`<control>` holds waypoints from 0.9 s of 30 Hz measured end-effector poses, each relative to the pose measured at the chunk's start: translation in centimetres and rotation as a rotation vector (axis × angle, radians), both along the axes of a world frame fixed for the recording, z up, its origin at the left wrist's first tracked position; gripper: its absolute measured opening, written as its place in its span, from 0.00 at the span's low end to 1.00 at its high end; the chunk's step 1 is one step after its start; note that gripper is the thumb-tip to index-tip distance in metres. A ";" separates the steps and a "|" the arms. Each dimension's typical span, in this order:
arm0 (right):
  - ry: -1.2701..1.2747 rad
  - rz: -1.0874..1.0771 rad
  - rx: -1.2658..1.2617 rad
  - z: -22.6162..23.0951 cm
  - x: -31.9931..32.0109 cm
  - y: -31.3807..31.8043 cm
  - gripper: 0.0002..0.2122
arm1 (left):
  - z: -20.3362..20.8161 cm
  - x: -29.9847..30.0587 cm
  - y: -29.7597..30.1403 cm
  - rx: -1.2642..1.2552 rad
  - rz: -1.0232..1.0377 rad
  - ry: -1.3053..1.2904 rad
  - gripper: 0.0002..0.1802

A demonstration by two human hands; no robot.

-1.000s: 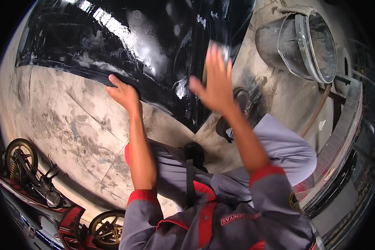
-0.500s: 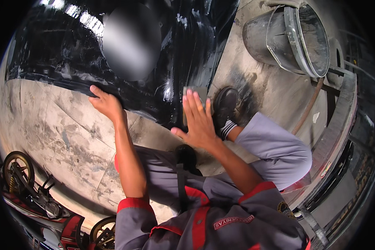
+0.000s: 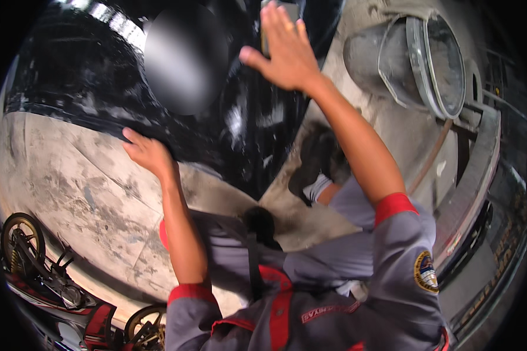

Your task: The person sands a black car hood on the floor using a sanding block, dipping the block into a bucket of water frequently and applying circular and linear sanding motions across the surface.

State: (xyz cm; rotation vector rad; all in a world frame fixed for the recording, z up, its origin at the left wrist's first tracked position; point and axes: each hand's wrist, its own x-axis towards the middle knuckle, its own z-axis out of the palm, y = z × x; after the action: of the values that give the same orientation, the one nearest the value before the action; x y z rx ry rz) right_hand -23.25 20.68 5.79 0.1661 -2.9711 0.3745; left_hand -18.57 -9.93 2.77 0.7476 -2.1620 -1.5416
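Observation:
A large glossy black panel [image 3: 99, 96] with wet-looking streaks fills the upper left and middle. My left hand [image 3: 152, 157] is closed at its near edge, and some of its fingers are hidden there. Farther up, my right hand [image 3: 290, 55] presses flat on the panel's right part, fingers forward and thumb out to the left. Under those fingers is a grey rectangular sanding pad [image 3: 291, 9], mostly covered. Whitish smears mark the panel's surface, and a blurred grey oval patch [image 3: 185, 58] shows on it.
A dirty grey bucket [image 3: 369, 61] lies tipped on its side at the upper right, with a metal-edged bench or frame [image 3: 474, 175] below it. At lower left is a red and black motorcycle [image 3: 93, 322]. My shoe [image 3: 316, 158] rests on the stained floor [image 3: 99, 175].
My right hand has slid away from me along the panel with the sanding pad, from the near corner to its upper right. My left hand has stayed at the near edge.

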 end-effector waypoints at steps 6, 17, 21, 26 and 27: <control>-0.343 0.065 -0.179 1.1 13.3 -7.6 0.51 | -0.3 1.3 -2.7 -0.141 0.075 -0.071 0.29; -0.040 -0.054 -0.107 0.3 -2.1 -2.8 0.52 | -1.0 1.1 -2.2 -0.073 0.055 -0.054 0.28; -0.252 0.042 -0.149 0.2 8.5 -1.7 0.50 | 0.2 0.6 -1.6 -0.043 0.086 -0.033 0.28; 0.001 -0.228 -0.044 0.6 -1.7 3.9 0.45 | 0.0 0.0 0.3 0.017 0.033 -0.042 0.28; 0.014 -0.279 -0.069 0.4 -0.2 2.7 0.47 | -0.2 0.1 0.4 0.020 0.030 -0.026 0.28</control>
State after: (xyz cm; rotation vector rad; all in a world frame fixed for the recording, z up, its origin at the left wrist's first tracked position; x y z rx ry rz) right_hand -23.49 23.41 6.15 -0.2493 -2.9056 0.4355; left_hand -18.42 -9.56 2.61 0.8073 -2.1473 -1.5486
